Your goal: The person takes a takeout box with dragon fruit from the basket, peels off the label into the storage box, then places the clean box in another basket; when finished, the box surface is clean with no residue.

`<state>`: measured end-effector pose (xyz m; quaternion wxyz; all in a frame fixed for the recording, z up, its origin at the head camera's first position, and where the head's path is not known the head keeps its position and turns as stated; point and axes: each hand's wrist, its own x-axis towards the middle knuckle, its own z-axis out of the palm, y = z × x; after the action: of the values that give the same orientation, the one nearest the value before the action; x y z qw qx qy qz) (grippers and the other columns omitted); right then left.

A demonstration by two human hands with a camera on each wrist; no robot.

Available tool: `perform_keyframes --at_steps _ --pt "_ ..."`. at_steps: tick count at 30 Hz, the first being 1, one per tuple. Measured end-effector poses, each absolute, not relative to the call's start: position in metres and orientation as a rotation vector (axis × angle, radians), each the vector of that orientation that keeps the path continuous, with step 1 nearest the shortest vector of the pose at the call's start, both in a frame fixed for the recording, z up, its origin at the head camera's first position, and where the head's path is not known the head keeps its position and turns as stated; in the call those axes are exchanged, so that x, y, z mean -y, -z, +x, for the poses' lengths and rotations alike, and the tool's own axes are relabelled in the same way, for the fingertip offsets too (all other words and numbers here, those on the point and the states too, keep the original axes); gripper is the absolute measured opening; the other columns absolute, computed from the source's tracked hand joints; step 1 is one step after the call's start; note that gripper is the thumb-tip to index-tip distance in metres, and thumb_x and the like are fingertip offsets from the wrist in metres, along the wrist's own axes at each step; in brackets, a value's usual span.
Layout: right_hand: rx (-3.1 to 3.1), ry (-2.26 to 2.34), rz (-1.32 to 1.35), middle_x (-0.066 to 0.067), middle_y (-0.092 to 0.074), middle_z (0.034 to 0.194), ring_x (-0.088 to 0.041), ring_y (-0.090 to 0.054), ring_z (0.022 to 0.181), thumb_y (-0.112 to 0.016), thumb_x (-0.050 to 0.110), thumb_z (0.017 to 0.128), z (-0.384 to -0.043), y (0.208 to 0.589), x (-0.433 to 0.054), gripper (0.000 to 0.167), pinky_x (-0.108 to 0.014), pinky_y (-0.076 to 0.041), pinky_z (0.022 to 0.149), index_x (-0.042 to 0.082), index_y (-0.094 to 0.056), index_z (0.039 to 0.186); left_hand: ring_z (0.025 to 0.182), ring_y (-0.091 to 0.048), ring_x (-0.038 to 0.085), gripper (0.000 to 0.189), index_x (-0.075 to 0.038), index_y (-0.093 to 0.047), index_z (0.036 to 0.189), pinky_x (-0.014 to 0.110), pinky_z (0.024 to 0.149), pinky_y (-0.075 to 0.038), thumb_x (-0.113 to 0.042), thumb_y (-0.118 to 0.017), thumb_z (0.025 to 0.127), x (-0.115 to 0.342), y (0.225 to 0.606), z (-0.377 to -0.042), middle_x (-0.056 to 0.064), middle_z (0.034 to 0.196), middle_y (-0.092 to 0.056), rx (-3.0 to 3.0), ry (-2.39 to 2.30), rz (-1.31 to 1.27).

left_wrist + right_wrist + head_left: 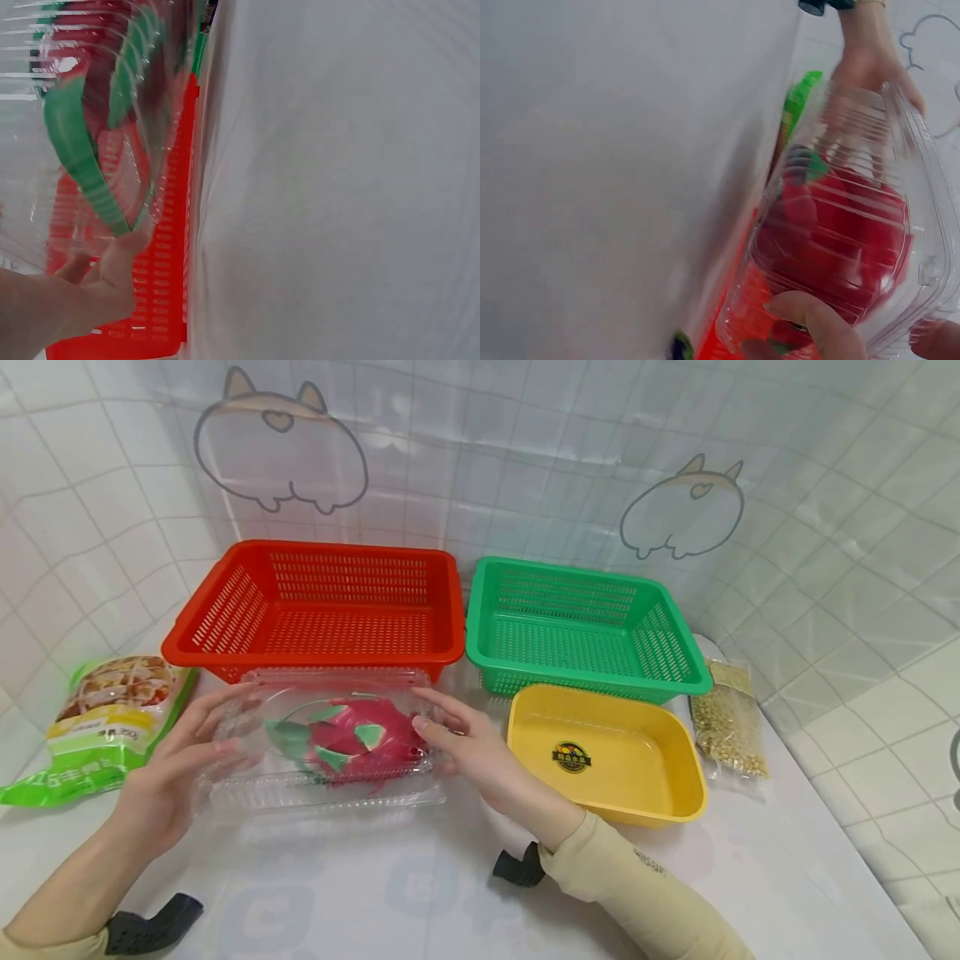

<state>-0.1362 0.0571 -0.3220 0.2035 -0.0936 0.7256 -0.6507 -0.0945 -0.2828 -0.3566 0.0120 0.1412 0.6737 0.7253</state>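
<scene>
Both hands hold a clear plastic clamshell box (255,793) by its two ends, in front of the red basket. Through its lid shows a pink dragon fruit (386,739) with green-tipped scales, lying toward the box's right side. My left hand (168,768) grips the left end, its thumb on the near side in the head view. At the other end my right hand (480,747) holds the box with thumb and fingers spread along it. The right wrist view shows the right thumb (814,319) against the ribbed plastic. A green scale (75,142) fills part of the left wrist view.
Behind the box stands a red basket (450,647), with a green basket (588,681) to its right. A yellow tray (611,806) sits in front of the green one. At far left lies a green food bag (112,727); at far right, a clear bag of grains (727,727).
</scene>
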Motion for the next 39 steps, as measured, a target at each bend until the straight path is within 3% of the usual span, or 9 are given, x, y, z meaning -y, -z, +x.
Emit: perform_keyframes --at_steps 5,12,27,32,39 --pt "-2.031 1.789 -0.260 0.000 -0.053 0.142 -0.020 -0.059 0.117 -0.066 0.034 0.096 -0.137 0.311 -0.065 0.046 -0.039 -0.056 0.086 0.043 -0.054 0.140 0.142 -0.032 0.017 0.062 -0.013 -0.019 0.159 0.031 0.095 -0.052 0.003 -0.021 0.099 0.281 0.351 -0.093 0.003 0.163 -0.023 -1.969 -2.311 0.588" --pt "-1.998 1.801 -0.263 0.001 -0.047 0.148 -0.022 -0.054 0.126 -0.066 0.031 0.096 -0.141 0.299 -0.074 0.047 -0.039 -0.057 0.086 0.038 -0.055 0.141 0.149 -0.023 0.024 0.069 -0.004 -0.004 0.159 0.037 0.104 -0.047 0.011 -0.010 0.092 0.280 0.350 -0.095 0.013 0.167 -0.005 -1.706 -2.349 0.912" --pt "-2.026 1.678 -0.418 0.002 -0.048 0.146 -0.024 -0.050 0.130 -0.062 0.027 0.099 -0.141 0.289 -0.089 0.044 -0.042 -0.057 0.088 0.028 -0.054 0.142 0.146 -0.026 0.023 0.066 -0.004 -0.008 0.159 0.034 0.104 -0.045 0.008 -0.013 0.095 0.279 0.357 -0.095 0.012 0.167 -0.009 -1.764 -2.281 0.910" --pt "-2.026 1.663 -0.416 -0.001 -0.050 0.143 -0.025 -0.050 0.128 -0.062 0.026 0.099 -0.136 0.285 -0.091 0.044 -0.043 -0.057 0.088 0.027 -0.053 0.142 0.146 -0.025 0.020 0.064 -0.007 -0.009 0.160 0.030 0.103 -0.043 0.004 -0.018 0.098 0.281 0.358 -0.094 0.009 0.167 -0.010 -1.804 -2.256 0.862" --pt "-2.050 1.579 -0.437 -0.003 -0.052 0.139 -0.025 -0.056 0.118 -0.063 0.028 0.098 -0.130 0.281 -0.094 0.048 -0.041 -0.058 0.087 0.028 -0.049 0.144 0.143 -0.032 0.022 0.059 -0.002 -0.014 0.158 0.035 0.098 -0.051 -0.004 -0.032 0.101 0.283 0.363 -0.095 0.011 0.164 -0.021 -1.874 -2.259 0.871"
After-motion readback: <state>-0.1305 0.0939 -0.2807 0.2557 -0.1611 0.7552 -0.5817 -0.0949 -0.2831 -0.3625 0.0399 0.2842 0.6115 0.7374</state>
